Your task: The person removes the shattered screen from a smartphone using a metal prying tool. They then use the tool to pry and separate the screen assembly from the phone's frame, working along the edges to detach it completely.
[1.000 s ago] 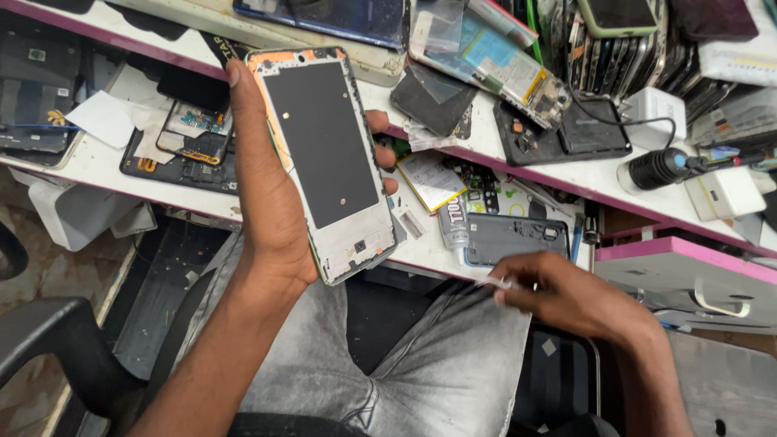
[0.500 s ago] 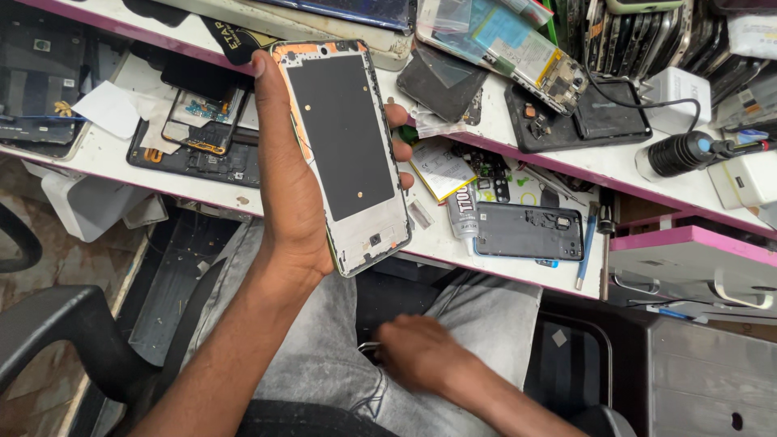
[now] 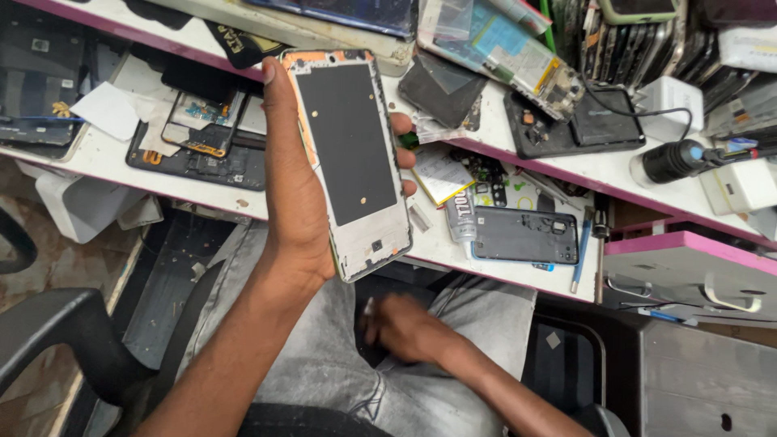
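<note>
L hand (image 3: 295,194) raised, fingers (image 3: 402,125) curled in grip; R hand (image 3: 402,328) low at lap, knuckles up.

Pretty even, soft daylight-ish lighting, bright enough on the white bench (image 3: 105,154), no harsh glare. Gets noticeably darker under the bench edge, around the lap and chair. The right hand (image 3: 405,328) looks a bit smeared with motion blur, while the phone frame (image 3: 348,154) stays sharp. Slight wide-angle bending near the edges.
</note>
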